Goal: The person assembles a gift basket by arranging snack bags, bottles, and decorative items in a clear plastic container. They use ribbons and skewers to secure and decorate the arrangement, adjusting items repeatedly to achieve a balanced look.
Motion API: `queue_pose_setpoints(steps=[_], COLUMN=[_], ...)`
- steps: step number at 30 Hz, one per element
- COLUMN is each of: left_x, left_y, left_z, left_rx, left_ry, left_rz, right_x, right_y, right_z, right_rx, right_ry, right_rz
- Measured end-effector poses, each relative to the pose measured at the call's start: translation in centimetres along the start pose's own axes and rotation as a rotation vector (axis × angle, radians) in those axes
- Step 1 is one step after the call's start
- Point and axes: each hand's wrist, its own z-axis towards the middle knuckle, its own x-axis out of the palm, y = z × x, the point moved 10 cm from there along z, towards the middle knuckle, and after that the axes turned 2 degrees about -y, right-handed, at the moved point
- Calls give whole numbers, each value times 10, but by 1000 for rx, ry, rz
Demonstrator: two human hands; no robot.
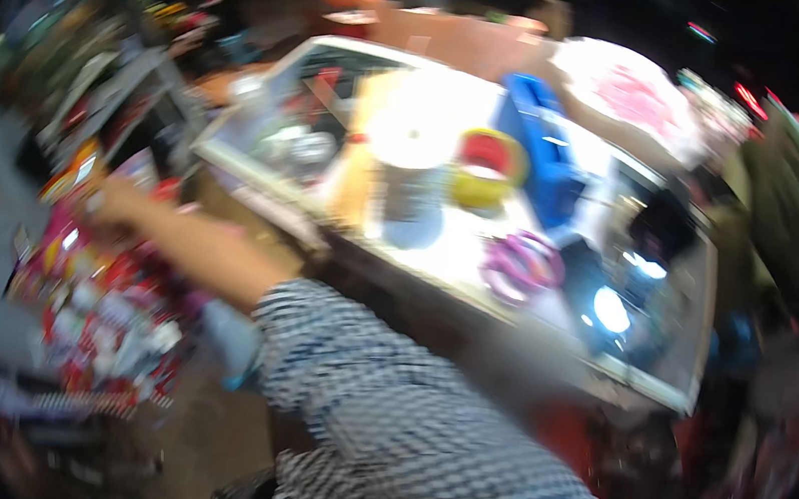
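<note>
My right arm, in a blue-and-white checked sleeve, stretches from the lower right toward the left. At its end my right hand is over a heap of small shiny packets, mostly red, white and pink. An orange-and-yellow wrapper shows right beside the fingers. Motion smears the hand, so whether it grips anything is unclear. My left hand is out of sight.
A glass-topped display case stands in the middle. On it are a bright cylindrical container, a yellow roll, a blue plastic object and purple rings. A white-and-pink bundle lies behind.
</note>
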Motion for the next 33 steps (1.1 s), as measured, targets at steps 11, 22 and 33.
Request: queue_pose_setpoints(steps=[11,22,33], left_x=[-6,-29,-28], left_y=[41,108,144], left_z=[-60,-100,-118], left_rx=[-390,-515,-546], left_ry=[-308,-338,-342], left_rz=[-605,-724,-836], right_x=[11,37,38], right_y=[23,0,-5], right_z=[4,5,-8], right_rx=[109,127,196], right_ry=[329,422,393], right_rz=[-420,-150,-219])
